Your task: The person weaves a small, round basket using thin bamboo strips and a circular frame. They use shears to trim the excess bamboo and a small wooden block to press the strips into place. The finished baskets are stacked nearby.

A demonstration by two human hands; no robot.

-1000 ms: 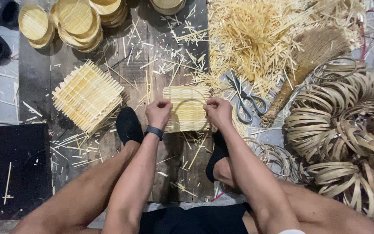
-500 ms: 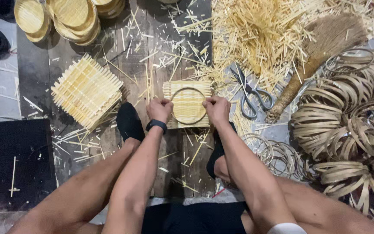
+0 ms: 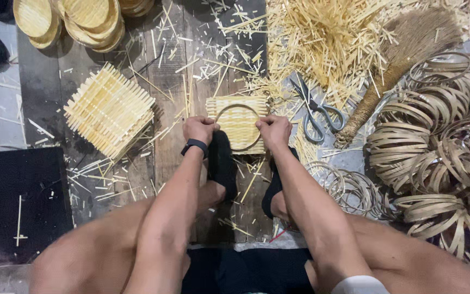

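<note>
Since the earlier frame a thin hoop [image 3: 239,127] has come to lie on the woven mat [image 3: 239,121], where one second ago the mat was bare. We find our left hand [image 3: 199,129] curled and pinching the hoop's left side against the mat, our right hand [image 3: 273,130] likewise at the right side. Mat and hoop sit between the hands, on the plank floor [image 3: 172,141]. We judge the step to be seating the hoop; next calls for even pressure around it. Right of the right hand lie scissors [image 3: 315,111]; left of the left hand, a stack of square mats [image 3: 109,109]. Farthest, round trays [image 3: 85,19].
</note>
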